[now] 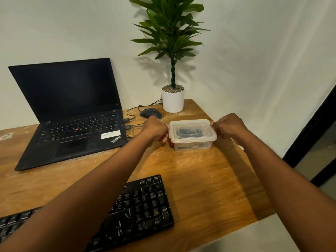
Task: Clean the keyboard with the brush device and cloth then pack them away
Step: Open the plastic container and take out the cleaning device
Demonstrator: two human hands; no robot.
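Lidded plastic container [193, 134] sits right of laptop [72, 113], long axis left-right. Your left hand [154, 130] and right hand [228, 127] pinch its opposite short ends. Lid on; dark contents unclear.

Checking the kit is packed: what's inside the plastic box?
Through the box's clear lid, something dark shows up top and something pale at the bottom. The lid's haze and both hands at its ends hide what they are.
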